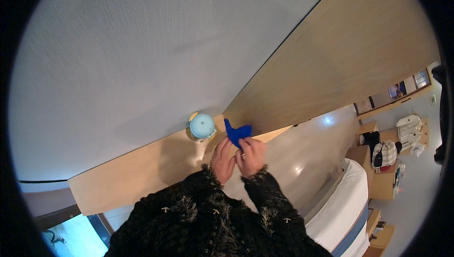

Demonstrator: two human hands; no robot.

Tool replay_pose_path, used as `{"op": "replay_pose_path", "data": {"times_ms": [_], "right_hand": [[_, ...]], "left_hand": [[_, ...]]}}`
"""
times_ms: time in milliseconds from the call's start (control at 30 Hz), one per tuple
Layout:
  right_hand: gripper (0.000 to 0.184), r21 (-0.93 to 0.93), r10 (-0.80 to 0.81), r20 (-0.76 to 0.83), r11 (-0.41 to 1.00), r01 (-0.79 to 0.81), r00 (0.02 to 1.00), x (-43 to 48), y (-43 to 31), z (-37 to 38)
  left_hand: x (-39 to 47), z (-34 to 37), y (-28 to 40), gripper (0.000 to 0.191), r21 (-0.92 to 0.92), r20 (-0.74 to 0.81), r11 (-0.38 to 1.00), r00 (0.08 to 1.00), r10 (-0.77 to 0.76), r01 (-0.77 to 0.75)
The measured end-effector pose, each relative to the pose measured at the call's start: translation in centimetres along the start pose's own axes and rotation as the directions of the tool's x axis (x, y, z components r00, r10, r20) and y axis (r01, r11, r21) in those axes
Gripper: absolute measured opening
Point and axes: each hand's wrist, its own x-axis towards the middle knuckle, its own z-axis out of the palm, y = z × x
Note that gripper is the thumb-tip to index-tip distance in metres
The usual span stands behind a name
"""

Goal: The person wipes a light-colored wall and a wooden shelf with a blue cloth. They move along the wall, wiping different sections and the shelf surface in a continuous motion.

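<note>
A bright blue cloth [238,132] lies bunched against the right end of a light wooden shelf [134,171], beside the wooden side panel. My right hand [252,156] grips its near edge between thumb and fingers, and a ring shows on that hand. My left hand [222,159] is right beside it, fingers stretched forward, their tips at the cloth's lower left edge; whether they pinch it I cannot tell. Just left of the cloth, a round light-blue lidded container [202,125] with yellow clips or handle parts stands on the shelf near the wall.
A grey-white textured wall [142,61] rises behind the shelf, meeting a tall wooden panel [319,54] at the right. Beyond are a glossy tiled floor [294,161], a bed [340,203] with white bedding and a blue band, and clothes [385,154] on furniture.
</note>
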Motion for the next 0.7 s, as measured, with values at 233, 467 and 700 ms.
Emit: {"op": "replay_pose_path", "data": {"times_ms": [233,467,700], "right_hand": [[0.028,-0.62,-0.307,-0.172,0.772,0.14,0.936,11.3,-2.2,-11.7],[0.034,-0.798,-0.204,0.088,0.572,0.192,0.975,9.1,-0.5,-8.4],[0.028,-0.736,-0.291,0.073,0.63,0.249,0.954,11.3,0.3,-10.3]], "left_hand": [[11.8,-1.5,10.5,0.045,-0.257,-0.321,0.908,0.916,0.242,-0.33],[12.1,1.4,6.3,0.049,-0.183,-0.165,0.933,0.945,0.283,-0.311],[13.1,0.9,7.2,0.059,-0.099,-0.197,0.95,0.942,0.271,-0.295]]}}
